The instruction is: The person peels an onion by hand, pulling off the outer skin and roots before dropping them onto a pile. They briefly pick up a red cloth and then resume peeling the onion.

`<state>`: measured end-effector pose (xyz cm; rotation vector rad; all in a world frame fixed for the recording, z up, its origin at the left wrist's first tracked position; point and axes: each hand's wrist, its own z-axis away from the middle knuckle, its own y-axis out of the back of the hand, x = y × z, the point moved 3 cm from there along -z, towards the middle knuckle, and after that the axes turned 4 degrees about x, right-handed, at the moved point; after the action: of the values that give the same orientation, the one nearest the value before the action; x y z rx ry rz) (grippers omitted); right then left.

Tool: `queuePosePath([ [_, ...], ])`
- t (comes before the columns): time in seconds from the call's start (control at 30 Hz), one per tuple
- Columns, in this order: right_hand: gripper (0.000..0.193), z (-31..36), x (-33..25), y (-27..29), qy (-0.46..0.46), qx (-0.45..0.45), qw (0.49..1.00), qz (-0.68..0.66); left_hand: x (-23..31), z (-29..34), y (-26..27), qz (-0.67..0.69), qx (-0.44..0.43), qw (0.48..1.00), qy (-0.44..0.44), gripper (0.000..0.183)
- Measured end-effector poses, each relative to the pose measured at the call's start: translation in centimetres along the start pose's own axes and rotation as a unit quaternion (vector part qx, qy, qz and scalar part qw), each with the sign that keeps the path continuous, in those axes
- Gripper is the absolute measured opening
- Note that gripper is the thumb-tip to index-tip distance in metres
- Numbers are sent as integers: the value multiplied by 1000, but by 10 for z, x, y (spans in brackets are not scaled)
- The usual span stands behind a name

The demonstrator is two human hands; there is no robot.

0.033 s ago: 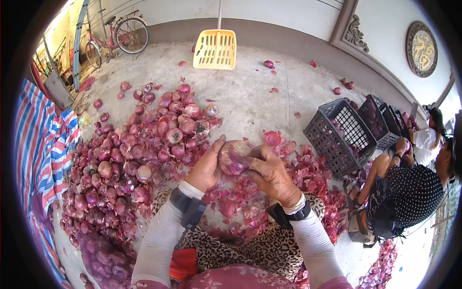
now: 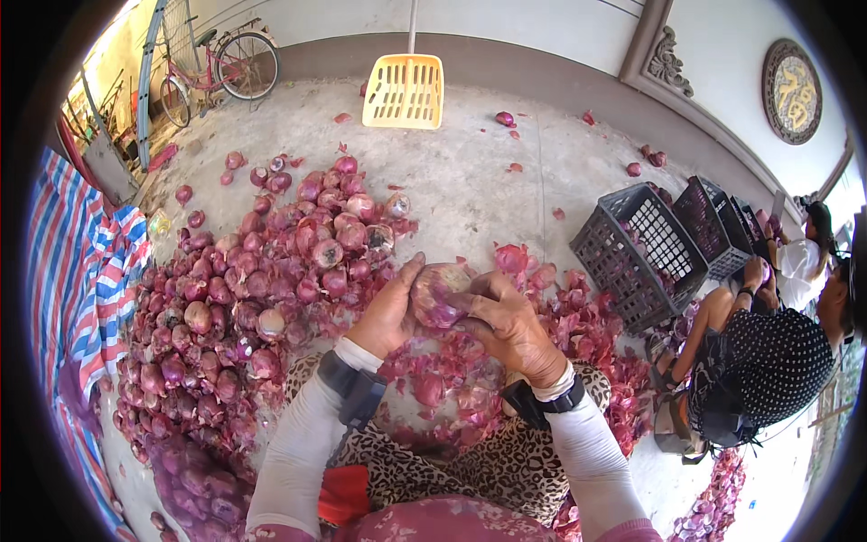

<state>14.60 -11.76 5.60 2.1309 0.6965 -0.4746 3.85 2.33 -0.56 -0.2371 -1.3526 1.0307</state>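
A large red onion with some pale, papery skin is held up between my two hands, above loose peelings. My left hand cups it from the left, the thumb along its upper side. From the right, the bent fingers and thumb of my right hand pinch at the onion's surface; whether a flap of skin is between the fingertips cannot be made out. To the left lies a big heap of red onions, many with dry skins on. Shed onion skins cover the floor beneath and right of my hands.
Black plastic crates stand at the right, the nearest with onions inside. A person in a dotted top sits beside them, another behind. A yellow slotted shovel leans at the far wall. Striped sheeting edges the left; a bicycle stands behind.
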Motion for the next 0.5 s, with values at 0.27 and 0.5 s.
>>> queuePosePath([
  [0.27, 45, 6, 5, 4, 7, -15, 999, -49, -7, -4, 7, -27, -6, 999, 46, 57],
  [0.5, 42, 5, -5, 7, -3, -32, 997, -70, -11, -3, 15, -84, 4, 995, 63, 63],
])
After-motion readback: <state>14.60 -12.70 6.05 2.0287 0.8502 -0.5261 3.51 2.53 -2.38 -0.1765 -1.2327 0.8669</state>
